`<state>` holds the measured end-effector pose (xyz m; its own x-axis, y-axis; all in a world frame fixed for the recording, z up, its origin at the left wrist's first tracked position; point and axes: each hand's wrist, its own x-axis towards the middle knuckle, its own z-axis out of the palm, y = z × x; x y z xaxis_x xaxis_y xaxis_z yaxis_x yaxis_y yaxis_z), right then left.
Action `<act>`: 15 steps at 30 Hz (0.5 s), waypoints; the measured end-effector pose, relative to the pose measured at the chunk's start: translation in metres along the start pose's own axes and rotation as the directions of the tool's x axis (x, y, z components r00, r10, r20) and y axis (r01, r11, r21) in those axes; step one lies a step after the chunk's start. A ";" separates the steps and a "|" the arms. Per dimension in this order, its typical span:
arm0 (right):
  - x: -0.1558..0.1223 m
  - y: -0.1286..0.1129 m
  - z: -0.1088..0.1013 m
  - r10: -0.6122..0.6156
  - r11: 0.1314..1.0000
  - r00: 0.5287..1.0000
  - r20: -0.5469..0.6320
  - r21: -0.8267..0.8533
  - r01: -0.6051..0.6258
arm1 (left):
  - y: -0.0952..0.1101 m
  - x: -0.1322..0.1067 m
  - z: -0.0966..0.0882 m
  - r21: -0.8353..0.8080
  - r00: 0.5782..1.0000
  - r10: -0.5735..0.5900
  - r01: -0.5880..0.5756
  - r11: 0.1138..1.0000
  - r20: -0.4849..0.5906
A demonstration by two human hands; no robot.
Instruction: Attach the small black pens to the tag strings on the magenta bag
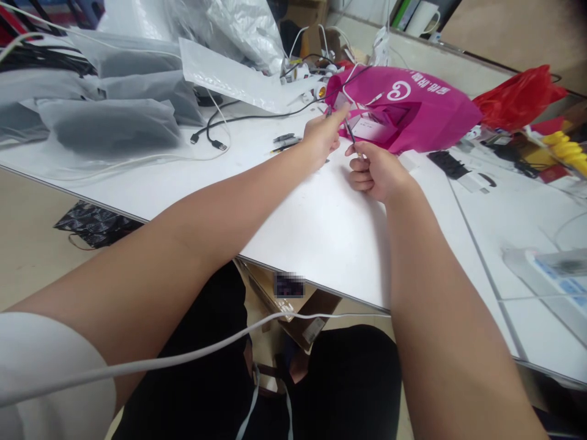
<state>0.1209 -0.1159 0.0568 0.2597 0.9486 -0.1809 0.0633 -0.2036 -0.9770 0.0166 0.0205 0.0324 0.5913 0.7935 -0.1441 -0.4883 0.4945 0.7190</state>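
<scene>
My right hand (376, 171) is closed around a slim dark pen (350, 131), whose shaft points up and away from me. Just left of it, my left hand (322, 135) is also closed, with a small dark tip (329, 111) showing above its fingers; the rest of what it grips is hidden. The two hands are close together but apart, above the white table. Several pens (285, 144) lie on the tabletop beside my left wrist. Right behind my hands sits a magenta bag (440, 113) with white printing, and a white box (369, 128) shows in its opening.
Grey plastic packages (110, 131) are heaped at the left of the white table (321, 226). Black USB cables (217, 144) lie near them. A red bag (518, 101) and a black power strip (447, 164) are on the right. A white cable (197, 351) crosses in front of my lap.
</scene>
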 end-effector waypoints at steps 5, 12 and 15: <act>0.000 -0.002 0.000 -0.021 1.000 1.000 0.003 0.006 0.021 | -0.005 -0.015 0.008 0.110 0.984 0.162 -0.153 0.982 -0.072; -0.003 -0.007 0.002 0.013 1.000 1.000 -0.028 0.015 -0.013 | 0.006 -0.036 0.017 0.063 0.993 0.092 -0.087 0.994 -0.079; -0.007 -0.011 0.008 -0.006 1.000 0.998 -0.056 0.030 0.008 | 0.005 -0.034 0.019 -0.036 0.997 -0.011 0.008 0.999 -0.078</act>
<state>0.1108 -0.1185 0.0678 0.3133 0.9346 -0.1685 0.0368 -0.1892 -0.9812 0.0062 -0.0112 0.0542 0.5448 0.8132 -0.2046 -0.5065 0.5136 0.6926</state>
